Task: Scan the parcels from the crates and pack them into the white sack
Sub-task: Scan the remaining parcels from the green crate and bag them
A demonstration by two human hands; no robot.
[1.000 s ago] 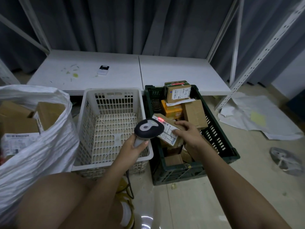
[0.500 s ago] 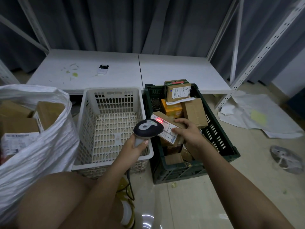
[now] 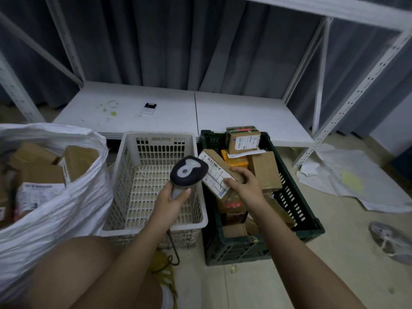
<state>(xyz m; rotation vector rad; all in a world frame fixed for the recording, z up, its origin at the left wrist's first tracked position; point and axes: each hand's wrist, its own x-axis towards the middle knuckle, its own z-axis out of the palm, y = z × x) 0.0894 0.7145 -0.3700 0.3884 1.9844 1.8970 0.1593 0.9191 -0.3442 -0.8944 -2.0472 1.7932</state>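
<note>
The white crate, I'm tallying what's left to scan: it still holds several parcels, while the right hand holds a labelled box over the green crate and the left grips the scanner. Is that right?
Not quite. The head view shows the white crate with no parcels in it; the remaining ones sit in the green crate. The rest stands: the right hand holds the labelled box and the left hand grips the scanner.

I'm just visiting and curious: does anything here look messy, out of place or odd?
Yes, a few things. Crumpled white sheets lie loose on the floor right of the dark crate. Small greenish scraps are scattered on the low white shelf. The parcels in the dark crate are heaped at angles, not stacked.
</note>
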